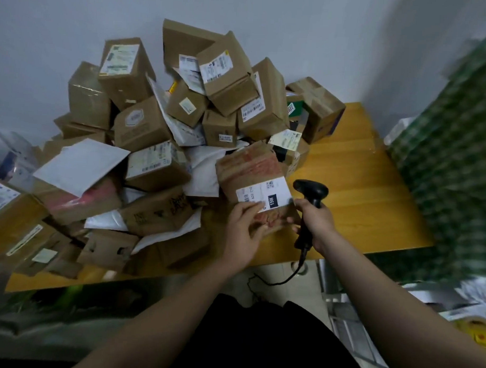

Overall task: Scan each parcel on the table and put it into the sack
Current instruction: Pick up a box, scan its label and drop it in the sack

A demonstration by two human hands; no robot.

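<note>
L hand (241,233) grips the labelled parcel (254,181) w/ thumb on its label, R hand (316,223) fingers wrapped round black scanner (310,202) just beside it, over wooden table (373,194).

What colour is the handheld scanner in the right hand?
Black handheld barcode scanner, clearest in the head view.

The left hand (241,233) holds a labelled parcel (254,181) beside the scanner (310,197) gripped by the right hand (316,222).
</note>
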